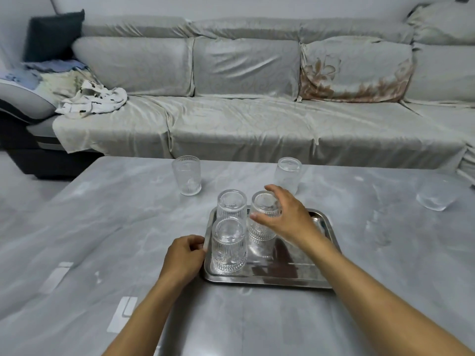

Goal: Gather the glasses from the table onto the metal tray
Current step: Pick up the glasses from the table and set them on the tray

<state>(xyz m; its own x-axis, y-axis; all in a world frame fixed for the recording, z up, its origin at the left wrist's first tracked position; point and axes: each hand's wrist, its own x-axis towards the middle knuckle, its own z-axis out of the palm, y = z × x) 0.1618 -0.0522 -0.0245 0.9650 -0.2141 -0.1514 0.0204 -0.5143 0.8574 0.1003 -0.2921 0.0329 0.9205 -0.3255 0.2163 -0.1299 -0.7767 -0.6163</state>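
A metal tray (318, 276) lies on the grey marble table in front of me. Three ribbed clear glasses stand upside down on its left half: a near one (228, 249), a far left one (231, 202) and a far right one (261, 228). My right hand (285, 218) wraps the top of the far right glass, thumb in front and fingers behind. My left hand (183, 254) grips the tray's left rim. Off the tray, an upright glass (186, 176) and an upside-down glass (288, 173) stand beyond it, and a low round glass (434, 199) sits far right.
The table (102, 227) carries white tape marks near its left front. A long grey covered sofa (257, 119) runs behind the table, with crumpled cloths (90, 98) at its left end. The tray's right half is bare metal.
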